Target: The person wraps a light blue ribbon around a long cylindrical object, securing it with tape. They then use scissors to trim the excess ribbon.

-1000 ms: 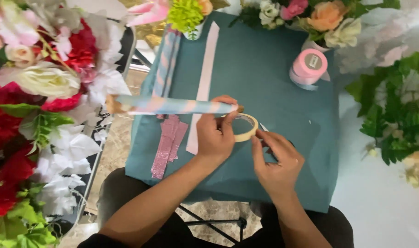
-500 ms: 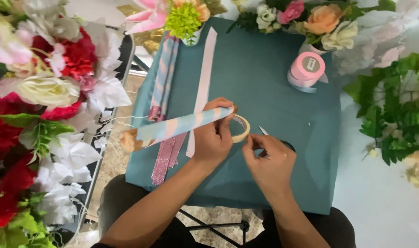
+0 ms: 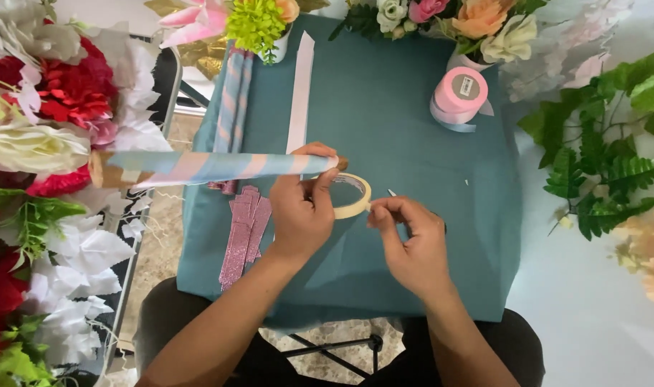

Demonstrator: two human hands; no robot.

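Stick's back up level now
Left hand (image 3: 302, 215) clamps striped stick (image 3: 212, 167) and tape roll (image 3: 350, 196); right hand (image 3: 411, 240) pinches tape end.

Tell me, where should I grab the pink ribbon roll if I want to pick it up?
The pink ribbon roll stands upright on the teal cloth, flat end facing up. Probably best to bring a hand down from above and pinch its round sides, finger and thumb on opposite sides. Come from the near side, because flowers crowd right behind it. Avoid the loose ribbon tail at its base, which would likely just unwind.
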